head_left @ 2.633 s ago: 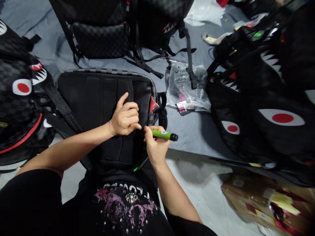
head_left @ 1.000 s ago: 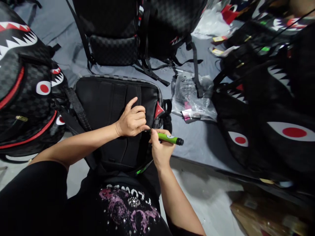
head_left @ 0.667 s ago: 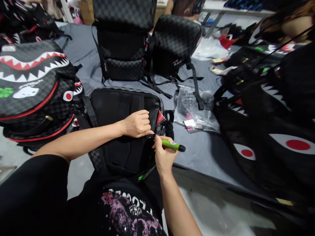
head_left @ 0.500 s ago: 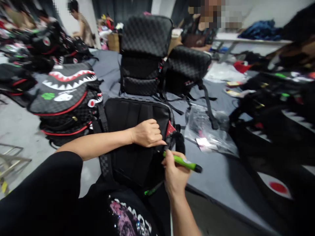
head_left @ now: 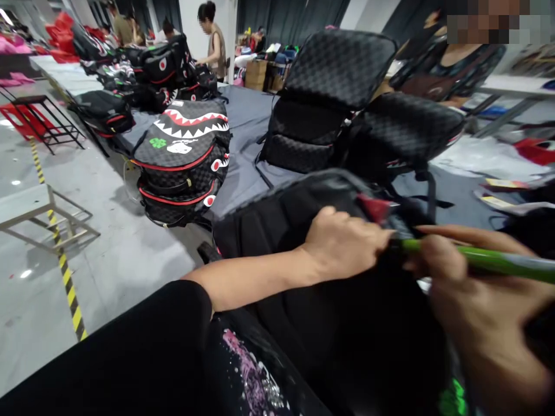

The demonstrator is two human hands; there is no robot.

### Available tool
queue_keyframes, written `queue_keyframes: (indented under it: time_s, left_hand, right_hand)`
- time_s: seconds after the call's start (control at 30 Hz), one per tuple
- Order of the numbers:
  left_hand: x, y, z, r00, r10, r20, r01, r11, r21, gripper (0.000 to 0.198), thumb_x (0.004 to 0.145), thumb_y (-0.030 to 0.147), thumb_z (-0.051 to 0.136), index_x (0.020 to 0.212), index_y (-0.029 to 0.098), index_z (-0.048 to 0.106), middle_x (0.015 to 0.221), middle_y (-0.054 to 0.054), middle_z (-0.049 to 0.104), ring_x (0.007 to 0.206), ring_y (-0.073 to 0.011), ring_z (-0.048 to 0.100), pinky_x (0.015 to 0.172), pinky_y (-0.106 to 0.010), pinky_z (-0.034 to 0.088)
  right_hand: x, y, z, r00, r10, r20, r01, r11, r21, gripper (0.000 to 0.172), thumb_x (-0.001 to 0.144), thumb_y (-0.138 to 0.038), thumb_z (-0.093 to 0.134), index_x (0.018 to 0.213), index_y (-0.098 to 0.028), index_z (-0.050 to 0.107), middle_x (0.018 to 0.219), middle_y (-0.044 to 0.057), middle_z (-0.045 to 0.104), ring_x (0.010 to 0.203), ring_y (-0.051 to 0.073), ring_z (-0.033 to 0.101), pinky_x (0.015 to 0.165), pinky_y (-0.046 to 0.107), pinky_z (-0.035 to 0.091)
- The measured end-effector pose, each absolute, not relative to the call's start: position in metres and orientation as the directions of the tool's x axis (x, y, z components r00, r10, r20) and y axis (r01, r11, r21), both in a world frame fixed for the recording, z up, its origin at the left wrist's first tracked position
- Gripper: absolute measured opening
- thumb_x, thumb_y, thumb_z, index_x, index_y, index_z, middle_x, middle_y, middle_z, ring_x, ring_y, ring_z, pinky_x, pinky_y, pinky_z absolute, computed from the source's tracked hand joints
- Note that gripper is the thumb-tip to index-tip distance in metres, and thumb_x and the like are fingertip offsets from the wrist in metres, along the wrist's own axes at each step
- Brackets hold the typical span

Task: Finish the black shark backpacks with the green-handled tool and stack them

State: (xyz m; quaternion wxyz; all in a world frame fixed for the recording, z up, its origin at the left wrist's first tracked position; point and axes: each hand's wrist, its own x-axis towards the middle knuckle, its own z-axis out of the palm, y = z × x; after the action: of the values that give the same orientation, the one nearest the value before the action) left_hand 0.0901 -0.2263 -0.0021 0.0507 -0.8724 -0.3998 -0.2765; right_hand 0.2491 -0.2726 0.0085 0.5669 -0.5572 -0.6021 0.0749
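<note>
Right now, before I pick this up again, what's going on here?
A person's right hand grips a green pen-shaped tool, its end pointing at the thumb side of the closed left hand. Both hands are at a black backpack, near a red piece along its edge. Blur hides whether the tool touches anything. Ahead, a shark-mouth bag and a checked bag stand by the grey-covered table.

Bare left forearm [head_left: 260, 280] outstretched, the person's bare left hand [head_left: 347, 245] curls into a loose fist; just beside it, the bare right hand [head_left: 481, 300], blurred, is closed in a pinching grip, thumb [head_left: 443, 257] pressed inward.
</note>
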Motion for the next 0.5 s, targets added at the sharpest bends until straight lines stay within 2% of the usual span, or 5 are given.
queue_keyframes:
  time_s: [0.1,0.17,0.23,0.33,0.5]
  left_hand:
    - [0.067,-0.214,-0.039,0.644,0.680,0.351,0.677,-0.720,0.154,0.038,0.102,0.032,0.039,0.090,0.018,0.072,0.087,-0.007,0.074,0.084,-0.0214,0.068,0.076,-0.037,0.044]
    - [0.043,-0.203,-0.054,0.725,0.576,0.377,0.582,-0.806,0.111,0.035,0.101,0.040,0.045,0.102,0.017,0.071,0.095,-0.008,0.074,0.095,-0.0218,0.066,0.090,-0.039,0.043]
    - [0.022,-0.194,-0.058,0.751,0.503,0.428,0.527,-0.847,0.071,0.032,0.100,0.040,0.048,0.112,0.018,0.068,0.105,-0.008,0.073,0.102,-0.0216,0.064,0.098,-0.041,0.039]
    - [0.006,-0.188,-0.045,0.802,0.424,0.421,0.437,-0.897,0.069,0.030,0.099,0.040,0.050,0.109,0.019,0.070,0.099,-0.006,0.074,0.093,-0.0192,0.065,0.087,-0.036,0.042]
    - [-0.003,-0.197,-0.017,0.898,0.295,0.328,0.231,-0.948,0.219,0.024,0.098,0.033,0.054,0.089,0.020,0.073,0.081,0.000,0.075,0.076,-0.0136,0.067,0.068,-0.026,0.043]
  right_hand:
    - [0.242,-0.277,-0.027,0.178,0.850,0.496,0.582,0.315,-0.749,0.030,0.087,-0.047,0.065,0.104,-0.023,0.069,0.065,0.002,0.070,0.048,0.019,0.064,0.049,0.033,0.053]
    - [0.237,-0.285,-0.053,0.128,0.783,0.609,0.693,0.368,-0.619,0.027,0.091,-0.037,0.064,0.114,-0.022,0.067,0.086,0.006,0.078,0.068,0.021,0.073,0.067,0.035,0.060]
    - [0.232,-0.292,-0.071,0.008,0.696,0.718,0.799,0.427,-0.423,0.026,0.093,-0.027,0.063,0.119,-0.023,0.066,0.101,0.006,0.078,0.086,0.021,0.075,0.083,0.036,0.059]
    - [0.224,-0.291,-0.075,-0.153,0.634,0.758,0.849,0.477,-0.228,0.030,0.095,-0.019,0.059,0.124,-0.024,0.064,0.105,0.007,0.078,0.090,0.020,0.074,0.085,0.035,0.057]
    - [0.212,-0.283,-0.069,-0.243,0.566,0.788,0.851,0.514,-0.106,0.030,0.093,-0.017,0.061,0.121,-0.024,0.066,0.099,0.005,0.079,0.092,0.021,0.073,0.082,0.034,0.055]
